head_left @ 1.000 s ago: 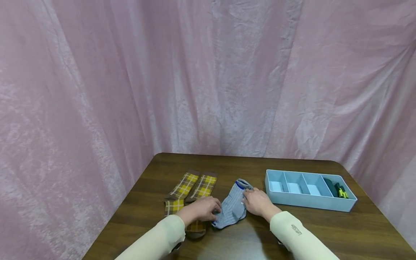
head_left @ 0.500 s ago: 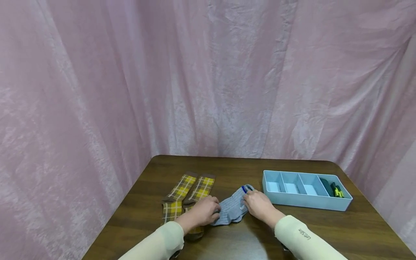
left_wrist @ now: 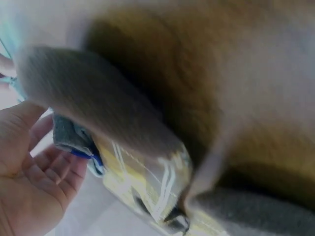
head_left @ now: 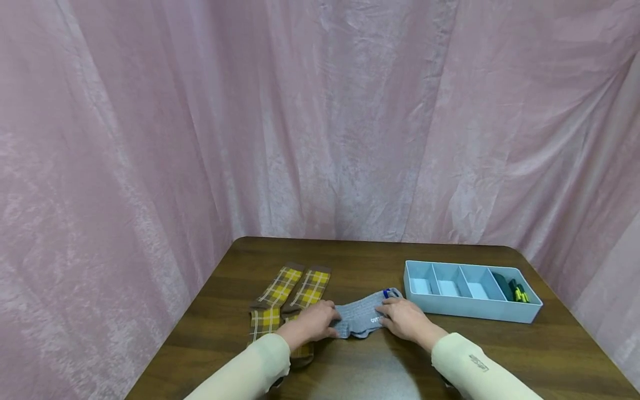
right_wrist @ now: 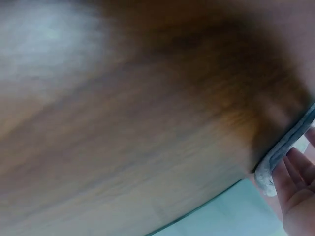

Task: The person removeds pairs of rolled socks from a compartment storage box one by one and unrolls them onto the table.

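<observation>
While the ribbed grey sock (head_left: 357,317) lies creased, left hand (head_left: 315,321) and right hand (head_left: 406,320) grip it between fingers.

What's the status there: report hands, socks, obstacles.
Left hand and right hand on gray sock fabric. It spans between them. Plaid socks crowd left hand; blue tray apart at right.

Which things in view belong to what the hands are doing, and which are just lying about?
In use:
Grey sock (one or a pair, unclear)
Left hand, at one end
Right hand, near the other end

Lying about, apparently:
Yellow plaid socks, partly hidden
Blue divided tray
Green and yellow items in its end compartment
</observation>
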`<control>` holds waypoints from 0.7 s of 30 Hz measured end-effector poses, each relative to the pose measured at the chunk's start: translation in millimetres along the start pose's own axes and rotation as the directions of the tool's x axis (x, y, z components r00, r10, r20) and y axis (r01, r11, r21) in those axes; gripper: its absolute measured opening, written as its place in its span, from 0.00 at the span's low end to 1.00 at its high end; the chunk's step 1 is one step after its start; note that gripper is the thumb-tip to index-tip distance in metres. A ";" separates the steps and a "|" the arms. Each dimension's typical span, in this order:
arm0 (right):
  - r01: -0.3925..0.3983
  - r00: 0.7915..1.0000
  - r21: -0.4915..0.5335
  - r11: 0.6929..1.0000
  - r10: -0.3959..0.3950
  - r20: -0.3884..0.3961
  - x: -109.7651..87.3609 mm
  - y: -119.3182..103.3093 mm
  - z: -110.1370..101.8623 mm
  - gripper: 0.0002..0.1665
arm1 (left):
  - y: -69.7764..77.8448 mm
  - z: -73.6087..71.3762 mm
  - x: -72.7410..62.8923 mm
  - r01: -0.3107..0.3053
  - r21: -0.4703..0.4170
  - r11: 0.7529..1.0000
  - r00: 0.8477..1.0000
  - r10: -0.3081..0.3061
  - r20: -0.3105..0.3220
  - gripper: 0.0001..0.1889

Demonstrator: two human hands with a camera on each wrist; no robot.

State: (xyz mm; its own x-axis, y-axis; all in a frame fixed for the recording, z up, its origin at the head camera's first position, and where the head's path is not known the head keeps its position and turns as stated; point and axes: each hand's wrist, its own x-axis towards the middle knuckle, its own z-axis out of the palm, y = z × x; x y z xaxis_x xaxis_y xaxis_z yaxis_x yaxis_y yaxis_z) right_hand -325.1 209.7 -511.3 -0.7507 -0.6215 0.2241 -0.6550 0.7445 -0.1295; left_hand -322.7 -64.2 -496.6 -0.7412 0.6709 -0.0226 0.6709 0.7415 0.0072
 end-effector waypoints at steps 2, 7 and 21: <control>-0.015 1.000 -0.013 1.000 0.015 -0.018 -4.1 -1.1 -1.4 0.18 | -4.2 0.3 1.7 -0.012 -0.010 1.000 1.000 0.012 0.015 0.18; -0.042 0.998 -0.006 0.999 0.042 -0.045 -18.3 -2.9 -3.5 0.20 | -12.9 -1.5 5.7 -0.060 -0.025 0.998 0.997 0.061 0.039 0.18; -0.027 0.983 0.122 0.992 0.049 -0.176 -48.3 -15.0 -7.4 0.09 | -17.8 -0.8 28.5 -0.047 0.007 0.999 0.999 0.047 0.024 0.20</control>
State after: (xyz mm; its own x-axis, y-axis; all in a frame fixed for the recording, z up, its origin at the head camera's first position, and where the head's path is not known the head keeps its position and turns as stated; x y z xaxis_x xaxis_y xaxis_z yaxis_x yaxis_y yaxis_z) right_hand -278.5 230.3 -513.0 -0.7549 -0.5316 0.3840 -0.6397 0.7258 -0.2528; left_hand -355.8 -58.3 -496.5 -0.7082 0.7044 -0.0465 0.7051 0.7091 0.0016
